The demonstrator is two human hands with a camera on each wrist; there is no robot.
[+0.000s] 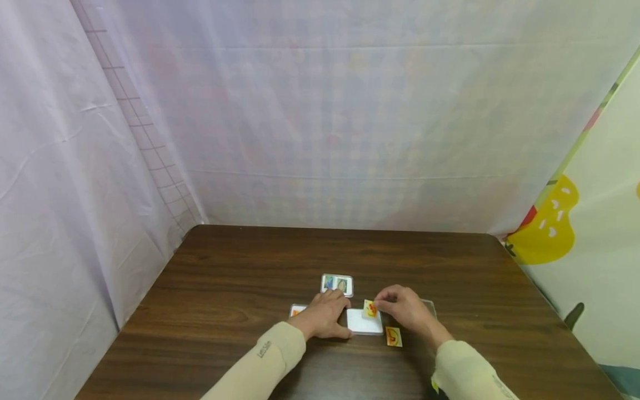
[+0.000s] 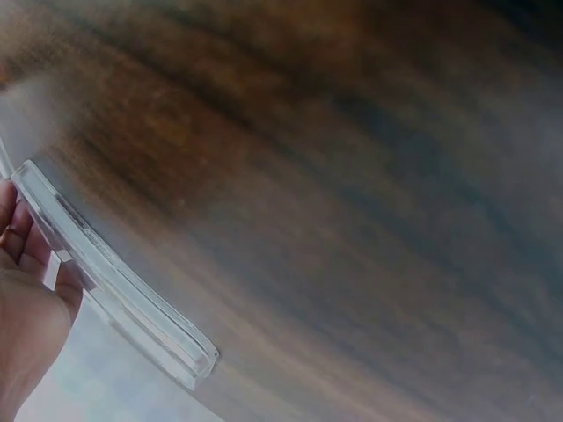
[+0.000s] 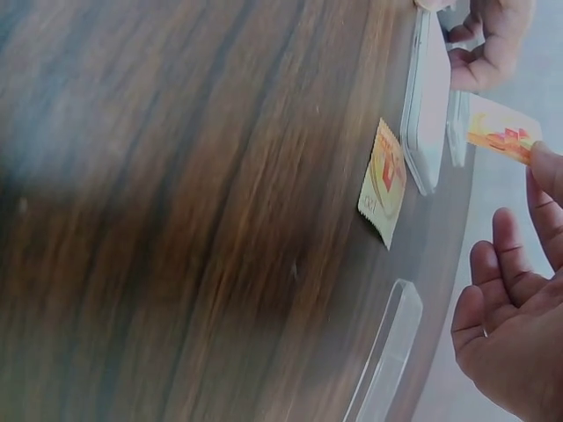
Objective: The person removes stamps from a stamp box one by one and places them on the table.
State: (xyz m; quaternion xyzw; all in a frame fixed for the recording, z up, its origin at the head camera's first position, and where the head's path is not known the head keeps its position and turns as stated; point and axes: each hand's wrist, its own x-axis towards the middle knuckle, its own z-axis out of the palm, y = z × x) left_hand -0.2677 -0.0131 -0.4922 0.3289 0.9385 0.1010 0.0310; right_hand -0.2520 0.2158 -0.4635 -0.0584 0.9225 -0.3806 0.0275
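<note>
My right hand (image 1: 406, 311) pinches a small yellow-and-red postage stamp (image 1: 370, 309) by its edge, above a clear case with a white insert (image 1: 364, 323). My left hand (image 1: 325, 315) holds that case at its left side, thumb at the near corner and a finger at the far one. In the left wrist view, the fingers of the left hand (image 2: 35, 272) meet the edge of the clear case (image 2: 114, 272). A second stamp (image 1: 393, 336), with perforated edges, lies on the table just right of the case. The right wrist view shows the pinched stamp (image 3: 503, 129) tilted.
Beyond the left hand lies a clear case with two stamps (image 1: 337, 284). Another case (image 1: 297, 309) is partly hidden by the left hand. A clear plastic lid (image 3: 387, 352) lies to the right, partly behind the right hand. The brown wooden table (image 1: 240, 261) meets white curtains.
</note>
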